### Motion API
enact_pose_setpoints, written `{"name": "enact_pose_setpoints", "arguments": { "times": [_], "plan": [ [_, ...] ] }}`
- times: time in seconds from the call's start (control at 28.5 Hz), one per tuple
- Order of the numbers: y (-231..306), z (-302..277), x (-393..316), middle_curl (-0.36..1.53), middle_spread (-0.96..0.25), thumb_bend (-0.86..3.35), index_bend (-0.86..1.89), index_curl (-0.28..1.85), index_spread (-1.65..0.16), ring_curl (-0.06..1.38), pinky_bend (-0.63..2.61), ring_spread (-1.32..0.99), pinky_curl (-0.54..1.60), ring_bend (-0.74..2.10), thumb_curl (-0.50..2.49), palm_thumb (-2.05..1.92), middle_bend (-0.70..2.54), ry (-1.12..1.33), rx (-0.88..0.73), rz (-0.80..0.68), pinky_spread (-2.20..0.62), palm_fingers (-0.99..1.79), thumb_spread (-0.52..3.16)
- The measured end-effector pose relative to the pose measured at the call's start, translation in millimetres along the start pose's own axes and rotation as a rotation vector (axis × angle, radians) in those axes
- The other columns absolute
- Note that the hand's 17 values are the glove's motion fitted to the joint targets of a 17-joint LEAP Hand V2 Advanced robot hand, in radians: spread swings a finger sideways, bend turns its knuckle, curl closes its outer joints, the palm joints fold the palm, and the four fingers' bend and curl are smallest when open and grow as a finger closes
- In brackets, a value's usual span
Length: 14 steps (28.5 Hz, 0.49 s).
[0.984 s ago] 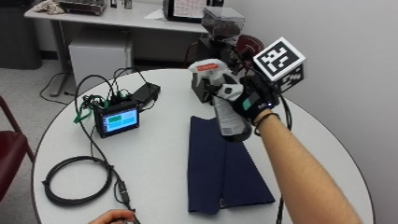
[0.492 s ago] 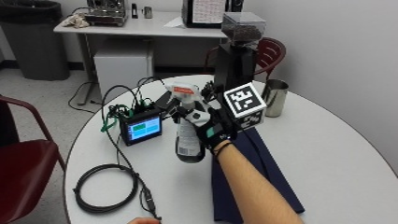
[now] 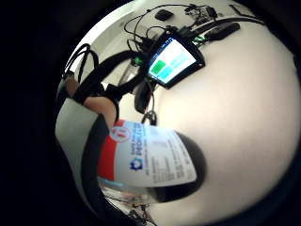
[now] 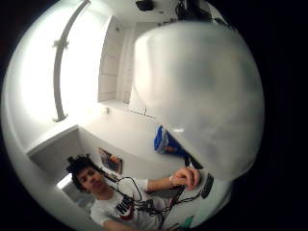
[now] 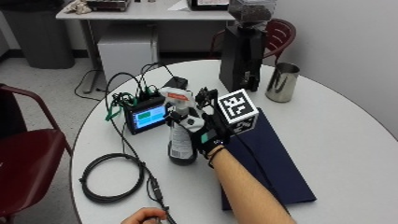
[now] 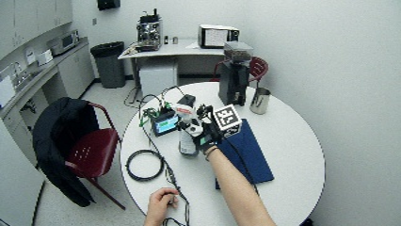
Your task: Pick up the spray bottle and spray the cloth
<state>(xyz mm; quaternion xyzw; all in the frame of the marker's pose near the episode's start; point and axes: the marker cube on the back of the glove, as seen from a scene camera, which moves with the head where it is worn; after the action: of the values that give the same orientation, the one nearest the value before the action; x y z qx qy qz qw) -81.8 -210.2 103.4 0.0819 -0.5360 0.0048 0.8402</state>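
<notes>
I see the round white table (image 5: 348, 140) first, with the navy cloth (image 5: 273, 163) lying flat on it, just right of my gloved right hand (image 5: 208, 133). Behind stand a black grinder (image 5: 242, 51) and a steel cup (image 5: 280, 83); a small screen (image 5: 148, 117) sits to the left. The hand is wrapped round the bottle (image 5: 180, 135) — upright, beside the cloth's left edge — whether its base touches the table, I cannot tell.
</notes>
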Motion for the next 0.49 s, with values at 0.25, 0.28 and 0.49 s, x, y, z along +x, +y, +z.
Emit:
{"name": "enact_pose_setpoints", "arguments": {
  "times": [0.25, 0.28, 0.49],
  "plan": [
    [-2.0, -1.8, 1.8, 0.43, -0.09, -0.02, 0.10, 0.23, -0.31, 0.39, 0.34, -0.10, 0.35, 0.59, 0.39, 0.94, 0.50, -0.026, -0.003, -0.008, -0.02, 1.13, 1.06],
    [-1.5, -0.5, 2.4, 0.43, -0.09, -0.02, 0.11, 0.23, -0.31, 0.39, 0.34, -0.10, 0.35, 0.58, 0.39, 0.94, 0.49, -0.030, -0.007, -0.005, -0.01, 1.13, 1.06],
    [4.2, 1.6, 9.2, 0.43, -0.10, -0.02, 0.16, 0.26, -0.30, 0.39, 0.29, -0.12, 0.35, 0.55, 0.39, 0.93, 0.46, 0.000, -0.026, 0.012, 0.00, 1.13, 1.07]
  ]
}}
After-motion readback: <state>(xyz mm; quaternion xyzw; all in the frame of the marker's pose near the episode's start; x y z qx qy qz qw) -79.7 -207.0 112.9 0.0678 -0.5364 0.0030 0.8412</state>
